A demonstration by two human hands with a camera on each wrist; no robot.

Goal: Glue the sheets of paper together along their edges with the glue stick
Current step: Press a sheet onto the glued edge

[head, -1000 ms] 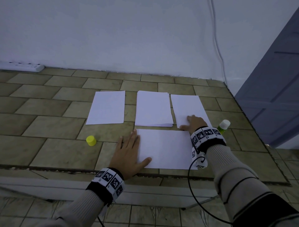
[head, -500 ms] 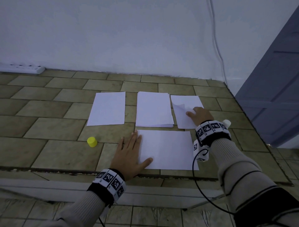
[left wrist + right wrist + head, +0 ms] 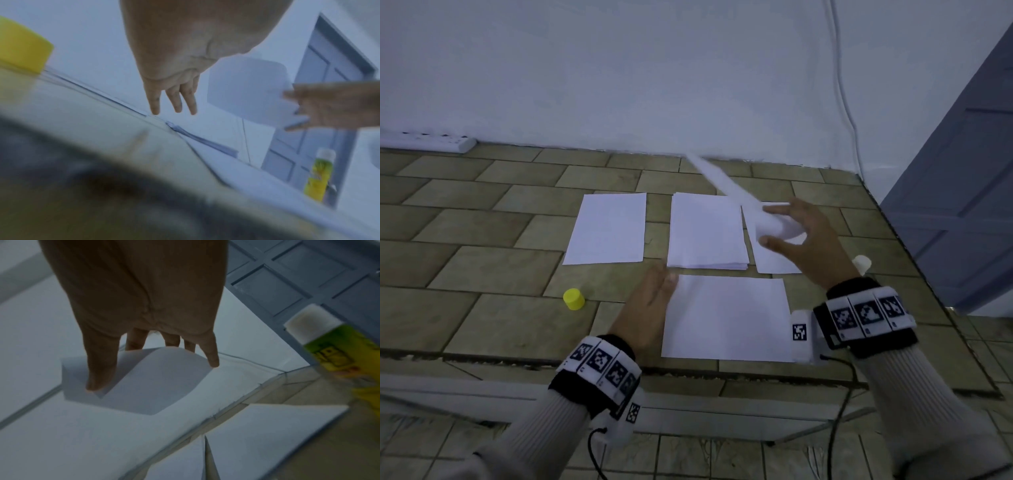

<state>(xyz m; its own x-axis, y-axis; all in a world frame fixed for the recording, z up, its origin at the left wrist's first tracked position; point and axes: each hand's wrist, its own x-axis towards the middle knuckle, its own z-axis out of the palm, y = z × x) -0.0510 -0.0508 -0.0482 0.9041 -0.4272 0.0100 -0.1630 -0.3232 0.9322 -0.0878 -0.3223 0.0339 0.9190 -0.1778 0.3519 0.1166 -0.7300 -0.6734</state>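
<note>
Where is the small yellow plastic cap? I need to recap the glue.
In the head view, the small yellow plastic cap stands on the tiled surface, just left of the left hand.

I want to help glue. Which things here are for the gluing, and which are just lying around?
For the gluing:
- lifted sheet, pinched by the right hand
- wide sheet by the left hand
- paper stack
- left sheet
- glue stick
- yellow cap

Just lying around:
- power strip
- wall cable
- door
</note>
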